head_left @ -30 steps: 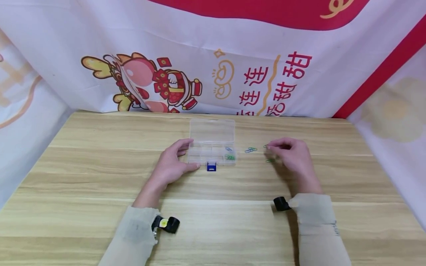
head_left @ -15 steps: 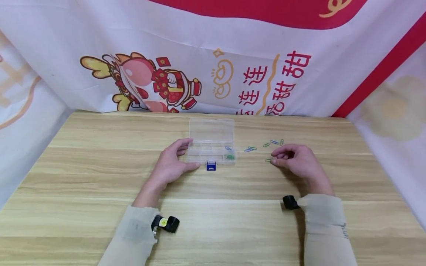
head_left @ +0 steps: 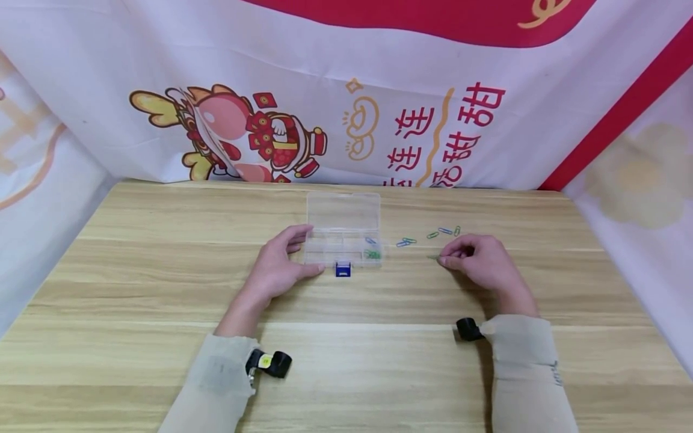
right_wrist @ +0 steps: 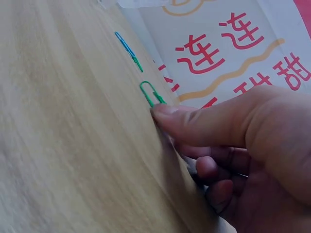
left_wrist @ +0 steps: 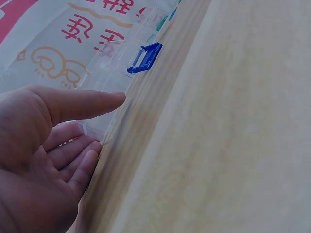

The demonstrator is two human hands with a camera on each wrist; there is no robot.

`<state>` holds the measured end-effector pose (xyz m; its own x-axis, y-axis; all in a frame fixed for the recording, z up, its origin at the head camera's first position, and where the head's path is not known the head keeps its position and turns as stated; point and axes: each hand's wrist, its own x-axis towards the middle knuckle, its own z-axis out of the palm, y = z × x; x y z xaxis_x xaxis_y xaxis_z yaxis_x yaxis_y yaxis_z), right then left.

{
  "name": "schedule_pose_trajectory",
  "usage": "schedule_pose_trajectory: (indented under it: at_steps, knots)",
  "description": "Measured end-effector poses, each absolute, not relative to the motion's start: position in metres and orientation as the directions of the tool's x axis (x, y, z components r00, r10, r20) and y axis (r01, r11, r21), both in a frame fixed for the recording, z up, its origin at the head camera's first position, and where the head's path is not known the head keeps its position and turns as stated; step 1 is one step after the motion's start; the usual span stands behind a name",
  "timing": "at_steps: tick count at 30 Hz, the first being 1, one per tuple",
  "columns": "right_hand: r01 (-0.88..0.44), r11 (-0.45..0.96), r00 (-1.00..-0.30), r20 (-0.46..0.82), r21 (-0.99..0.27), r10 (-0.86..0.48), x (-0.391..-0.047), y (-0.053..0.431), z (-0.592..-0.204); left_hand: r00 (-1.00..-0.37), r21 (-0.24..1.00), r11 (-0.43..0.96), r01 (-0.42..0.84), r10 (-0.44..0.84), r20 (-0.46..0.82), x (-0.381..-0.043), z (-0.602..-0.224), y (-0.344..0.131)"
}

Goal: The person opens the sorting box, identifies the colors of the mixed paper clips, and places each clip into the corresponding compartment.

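A clear plastic compartment box [head_left: 325, 248] with a blue latch [head_left: 343, 269] stands with its lid [head_left: 343, 210] raised at the back. My left hand [head_left: 278, 263] holds its left end, thumb along the front edge and fingers at the back left corner. Green paper clips [head_left: 372, 254] lie in the front right compartment, and a blue paper clip [head_left: 370, 240] is in the one behind. Between thumb and fingertips, my right hand [head_left: 479, 261] pinches a green paper clip [right_wrist: 147, 95], whose looped end sticks out in the right wrist view.
Between box and right hand, a blue clip [head_left: 403, 244] and a green clip [head_left: 409, 240] lie together on the wooden table [head_left: 346, 361]. Farther back right are a green clip [head_left: 432, 235], a blue clip [head_left: 445, 231] and another green clip [head_left: 457, 230]. A printed cloth [head_left: 346, 60] hangs behind.
My right hand has moved from the back clips toward the front, and its fingertips now pinch the green paper clip that lay nearest the front. The left hand and box stay put.
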<state>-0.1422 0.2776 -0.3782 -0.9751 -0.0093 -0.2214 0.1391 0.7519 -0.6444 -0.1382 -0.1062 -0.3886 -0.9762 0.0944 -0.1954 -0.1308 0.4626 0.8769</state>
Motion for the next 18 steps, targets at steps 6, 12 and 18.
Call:
schedule_pose_trajectory:
  at_steps: [6, 12, 18]
  knots:
    - [0.192, 0.648, -0.967, -0.255, -0.737, -0.005, -0.142, 0.277, -0.377, -0.977, 0.879, 0.458, -0.130, 0.094, -0.193, -0.139, -0.389, -0.107]
    - [0.220, 0.573, -0.965, -0.263, -0.789, 0.008, -0.144, 0.273, -0.374, -0.976, 0.881, 0.454, -0.135, 0.094, -0.198, -0.139, -0.389, -0.107]
    - [0.220, 0.540, -0.965, -0.261, -0.813, -0.001, -0.146, 0.263, -0.374, -0.975, 0.879, 0.456, -0.138, 0.095, -0.202, -0.138, -0.388, -0.106]
